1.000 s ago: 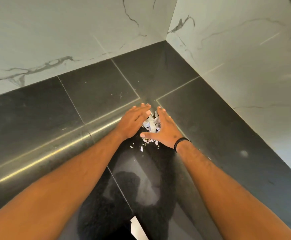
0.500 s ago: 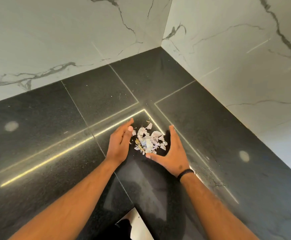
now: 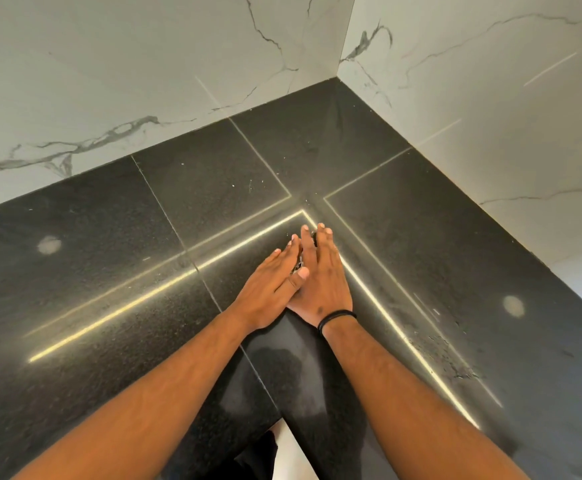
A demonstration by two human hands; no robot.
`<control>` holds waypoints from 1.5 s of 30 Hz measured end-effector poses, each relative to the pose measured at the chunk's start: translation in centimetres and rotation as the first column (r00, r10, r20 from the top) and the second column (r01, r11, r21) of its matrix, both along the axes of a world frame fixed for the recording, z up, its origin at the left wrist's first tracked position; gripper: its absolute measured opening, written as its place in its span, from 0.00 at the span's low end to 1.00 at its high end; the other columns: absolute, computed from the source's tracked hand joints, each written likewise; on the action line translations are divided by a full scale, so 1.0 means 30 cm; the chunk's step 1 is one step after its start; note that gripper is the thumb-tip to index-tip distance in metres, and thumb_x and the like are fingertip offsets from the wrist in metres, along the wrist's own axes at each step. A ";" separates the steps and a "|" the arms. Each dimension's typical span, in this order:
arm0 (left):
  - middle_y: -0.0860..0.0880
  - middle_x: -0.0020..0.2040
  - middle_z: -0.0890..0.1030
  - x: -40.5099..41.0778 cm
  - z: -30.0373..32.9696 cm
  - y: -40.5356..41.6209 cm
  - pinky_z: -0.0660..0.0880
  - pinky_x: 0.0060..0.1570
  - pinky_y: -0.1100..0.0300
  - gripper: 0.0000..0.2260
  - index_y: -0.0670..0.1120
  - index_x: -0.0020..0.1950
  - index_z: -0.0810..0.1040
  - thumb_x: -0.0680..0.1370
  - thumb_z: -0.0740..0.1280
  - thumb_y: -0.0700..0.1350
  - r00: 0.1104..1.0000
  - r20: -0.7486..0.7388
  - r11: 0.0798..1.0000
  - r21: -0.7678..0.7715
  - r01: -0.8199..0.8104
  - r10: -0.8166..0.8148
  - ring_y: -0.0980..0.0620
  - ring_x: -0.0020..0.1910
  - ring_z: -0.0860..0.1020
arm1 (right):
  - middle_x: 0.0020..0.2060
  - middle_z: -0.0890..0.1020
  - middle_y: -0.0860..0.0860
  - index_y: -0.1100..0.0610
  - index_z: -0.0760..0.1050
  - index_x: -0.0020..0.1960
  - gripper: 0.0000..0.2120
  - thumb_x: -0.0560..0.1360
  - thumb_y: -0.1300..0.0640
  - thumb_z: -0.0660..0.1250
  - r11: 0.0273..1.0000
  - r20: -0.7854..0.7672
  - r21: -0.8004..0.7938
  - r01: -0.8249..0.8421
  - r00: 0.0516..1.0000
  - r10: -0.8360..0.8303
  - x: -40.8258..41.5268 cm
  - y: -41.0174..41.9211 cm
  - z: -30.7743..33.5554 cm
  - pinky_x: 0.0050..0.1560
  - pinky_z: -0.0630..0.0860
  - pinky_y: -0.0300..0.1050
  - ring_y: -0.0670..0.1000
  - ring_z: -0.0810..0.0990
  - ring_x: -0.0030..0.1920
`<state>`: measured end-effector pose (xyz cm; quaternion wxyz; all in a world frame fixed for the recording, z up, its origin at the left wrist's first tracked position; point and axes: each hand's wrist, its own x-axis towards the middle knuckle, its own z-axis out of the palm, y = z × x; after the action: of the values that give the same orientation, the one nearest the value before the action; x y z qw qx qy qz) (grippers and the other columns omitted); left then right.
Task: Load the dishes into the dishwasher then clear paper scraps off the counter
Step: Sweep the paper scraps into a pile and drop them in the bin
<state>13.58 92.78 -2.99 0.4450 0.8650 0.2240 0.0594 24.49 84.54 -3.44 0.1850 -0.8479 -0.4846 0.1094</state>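
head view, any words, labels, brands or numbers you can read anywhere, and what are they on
None can be read.
Black counter: no text, only pale seams and light reflections.
White marble walls: grey veins only, no sign or label.
Paper scraps: almost wholly hidden between the left hand and the right hand; any print on them cannot be told.
Black band on the right wrist: plain, no marking visible.

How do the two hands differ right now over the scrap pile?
The left hand lies with its thumb across the right hand, which sits partly beneath it. The right hand's fingertips reach farther toward the wall corner than the left's. Only the right wrist wears a black band. Both hands are flat, fingers straight, pressed together on the black counter.
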 end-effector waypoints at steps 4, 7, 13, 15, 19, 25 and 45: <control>0.58 0.82 0.55 -0.007 -0.015 0.019 0.52 0.80 0.54 0.30 0.52 0.83 0.49 0.84 0.51 0.61 0.987 0.097 0.967 -0.236 -0.100 0.126 0.62 0.80 0.54 | 0.77 0.62 0.54 0.56 0.58 0.79 0.41 0.71 0.38 0.58 0.996 0.027 0.050 -0.078 0.997 0.077 0.015 0.022 -0.020 0.78 0.56 0.51 0.53 0.54 0.79; 0.57 0.75 0.71 -0.004 -0.020 0.009 0.63 0.76 0.57 0.28 0.47 0.83 0.54 0.85 0.55 0.55 0.940 0.225 0.928 -0.331 -0.173 0.256 0.58 0.76 0.67 | 0.66 0.73 0.51 0.56 0.68 0.71 0.30 0.72 0.46 0.67 0.987 0.105 0.130 -0.091 0.991 0.078 0.025 0.038 -0.034 0.71 0.66 0.51 0.54 0.68 0.69; 0.48 0.72 0.75 0.006 -0.021 -0.006 0.69 0.70 0.61 0.27 0.43 0.81 0.61 0.84 0.57 0.53 0.835 0.317 0.868 -0.376 -0.324 0.449 0.57 0.72 0.73 | 0.52 0.75 0.53 0.59 0.75 0.62 0.20 0.70 0.61 0.69 0.983 0.149 0.179 -0.051 0.989 0.024 0.025 0.058 -0.037 0.52 0.75 0.51 0.55 0.71 0.51; 0.47 0.75 0.72 0.012 -0.020 -0.008 0.68 0.72 0.59 0.26 0.42 0.80 0.62 0.84 0.57 0.51 0.812 0.327 0.847 -0.407 -0.342 0.484 0.57 0.74 0.70 | 0.49 0.75 0.54 0.59 0.76 0.55 0.16 0.68 0.65 0.70 0.982 0.146 0.186 -0.039 0.989 0.011 0.026 0.061 -0.038 0.48 0.76 0.53 0.55 0.71 0.48; 0.48 0.76 0.70 0.017 -0.024 -0.006 0.66 0.75 0.52 0.27 0.43 0.79 0.65 0.84 0.58 0.55 0.801 0.313 0.832 -0.419 -0.365 0.510 0.56 0.75 0.69 | 0.48 0.75 0.56 0.60 0.78 0.52 0.13 0.68 0.69 0.70 0.977 0.050 0.212 0.005 0.999 -0.016 0.040 0.070 -0.038 0.48 0.76 0.53 0.57 0.72 0.48; 0.51 0.75 0.72 0.017 -0.029 -0.007 0.66 0.75 0.52 0.26 0.43 0.78 0.68 0.83 0.57 0.56 0.820 0.309 0.859 -0.351 -0.373 0.482 0.58 0.75 0.69 | 0.40 0.76 0.51 0.61 0.81 0.47 0.04 0.75 0.61 0.69 0.850 -0.412 0.330 0.410 0.873 -0.261 0.089 0.054 0.032 0.43 0.66 0.38 0.50 0.74 0.40; 0.49 0.66 0.79 0.140 0.118 -0.281 0.72 0.70 0.51 0.22 0.52 0.70 0.74 0.80 0.62 0.61 0.711 0.119 0.486 -0.806 -0.339 0.693 0.53 0.66 0.78 | 0.36 0.77 0.52 0.61 0.78 0.51 0.03 0.77 0.62 0.69 0.565 -0.984 0.006 0.825 -0.096 0.151 0.101 -0.122 0.278 0.31 0.70 0.37 0.46 0.74 0.32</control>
<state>17.78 84.36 0.56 0.7492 0.4596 0.3801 0.2880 27.52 80.87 4.90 0.7713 -0.4847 0.0624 0.4077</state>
